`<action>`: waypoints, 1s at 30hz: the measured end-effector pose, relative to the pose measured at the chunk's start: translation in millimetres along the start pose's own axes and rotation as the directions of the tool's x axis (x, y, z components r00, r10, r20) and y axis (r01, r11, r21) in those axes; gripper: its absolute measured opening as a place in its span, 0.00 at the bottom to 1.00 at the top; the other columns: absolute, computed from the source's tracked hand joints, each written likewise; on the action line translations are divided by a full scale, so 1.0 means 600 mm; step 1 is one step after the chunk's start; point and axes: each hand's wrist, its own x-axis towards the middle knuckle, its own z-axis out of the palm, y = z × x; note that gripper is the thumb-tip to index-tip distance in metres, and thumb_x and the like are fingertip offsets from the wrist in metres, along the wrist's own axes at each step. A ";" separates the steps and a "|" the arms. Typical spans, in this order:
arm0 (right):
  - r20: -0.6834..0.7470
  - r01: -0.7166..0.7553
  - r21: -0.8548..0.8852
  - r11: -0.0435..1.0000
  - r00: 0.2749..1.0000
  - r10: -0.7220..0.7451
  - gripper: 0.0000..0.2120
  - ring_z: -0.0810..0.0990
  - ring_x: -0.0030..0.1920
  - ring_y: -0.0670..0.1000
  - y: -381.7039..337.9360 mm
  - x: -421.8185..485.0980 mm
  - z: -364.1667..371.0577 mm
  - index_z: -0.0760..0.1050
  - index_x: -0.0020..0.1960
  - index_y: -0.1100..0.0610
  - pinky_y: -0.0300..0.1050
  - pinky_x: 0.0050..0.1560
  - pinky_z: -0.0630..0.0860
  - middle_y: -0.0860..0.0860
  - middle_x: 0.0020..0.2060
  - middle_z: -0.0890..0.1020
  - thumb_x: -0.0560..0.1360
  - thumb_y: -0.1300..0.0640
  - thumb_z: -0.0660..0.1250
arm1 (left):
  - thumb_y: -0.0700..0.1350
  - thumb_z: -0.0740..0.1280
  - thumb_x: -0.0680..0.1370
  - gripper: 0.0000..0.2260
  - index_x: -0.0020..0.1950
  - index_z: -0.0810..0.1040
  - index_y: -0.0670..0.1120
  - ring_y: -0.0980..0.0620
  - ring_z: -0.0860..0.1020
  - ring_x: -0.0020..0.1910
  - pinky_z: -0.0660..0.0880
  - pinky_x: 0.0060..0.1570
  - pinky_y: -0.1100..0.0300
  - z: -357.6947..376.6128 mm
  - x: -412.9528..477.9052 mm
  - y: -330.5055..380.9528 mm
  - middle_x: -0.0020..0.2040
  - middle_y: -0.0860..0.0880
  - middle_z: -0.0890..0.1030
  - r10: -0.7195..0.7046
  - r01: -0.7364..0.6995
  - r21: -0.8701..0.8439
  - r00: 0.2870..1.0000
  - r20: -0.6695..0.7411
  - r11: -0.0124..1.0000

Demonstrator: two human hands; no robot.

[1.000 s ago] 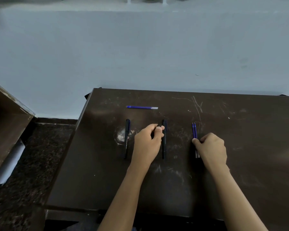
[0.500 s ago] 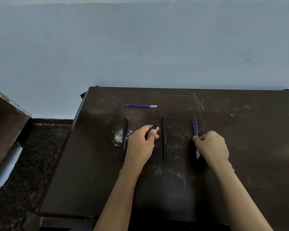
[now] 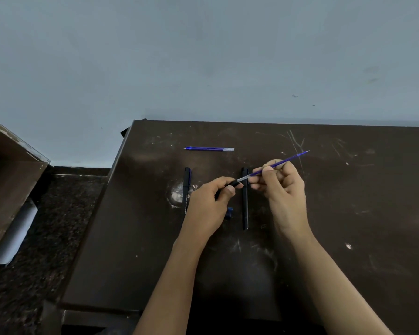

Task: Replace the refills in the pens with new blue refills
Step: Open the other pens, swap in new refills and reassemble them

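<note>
Both forearms are bare along their whole visible length, slender and smooth. The left hand [image 3: 211,201] and right hand [image 3: 283,189] are bare too; the left thumbnail looks short.

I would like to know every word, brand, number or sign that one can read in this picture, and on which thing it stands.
White print along the left black pen, lying on the table: too small and blurred to read.
Middle black pen and refill at the back: no text visible.
Pen barrel in the left hand and held refill in the right hand: no text visible.
</note>
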 end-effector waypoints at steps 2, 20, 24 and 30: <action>0.034 0.014 -0.048 0.999 0.999 -0.012 0.05 0.82 0.39 0.50 0.000 -0.002 0.005 0.73 0.50 0.64 0.41 0.43 0.79 0.57 0.40 0.82 0.79 0.64 0.59 | 0.45 0.62 0.80 0.09 0.53 0.80 0.55 0.58 0.78 0.49 0.76 0.52 0.57 -0.002 0.000 0.002 0.47 0.58 0.81 0.009 -0.009 -0.004 1.000 0.011 1.000; 0.473 0.392 -0.804 0.447 0.877 0.083 0.16 0.69 0.56 0.50 0.057 -0.032 0.037 0.75 0.62 0.53 0.43 0.56 0.70 0.49 0.55 0.78 0.75 0.57 0.66 | 0.44 0.58 0.82 0.12 0.57 0.79 0.54 0.59 0.78 0.50 0.72 0.51 0.65 -0.013 0.000 0.005 0.46 0.53 0.81 -0.112 0.073 -0.257 0.983 -0.143 0.964; 0.453 0.360 -0.807 0.468 0.886 0.100 0.14 0.70 0.57 0.51 0.056 -0.033 0.042 0.75 0.61 0.54 0.43 0.57 0.70 0.51 0.54 0.75 0.75 0.60 0.65 | 0.43 0.57 0.82 0.13 0.59 0.77 0.57 0.61 0.79 0.49 0.73 0.47 0.69 -0.013 0.003 0.003 0.47 0.54 0.81 -0.091 0.048 -0.234 0.980 -0.178 0.971; 0.296 0.266 -0.673 0.690 0.952 -0.078 0.15 0.74 0.50 0.43 0.044 -0.021 0.044 0.77 0.53 0.50 0.32 0.51 0.69 0.46 0.47 0.76 0.74 0.66 0.63 | 0.41 0.57 0.82 0.14 0.58 0.77 0.57 0.58 0.77 0.40 0.71 0.39 0.68 -0.010 0.009 -0.002 0.43 0.53 0.81 -0.068 0.036 -0.177 0.981 -0.182 0.984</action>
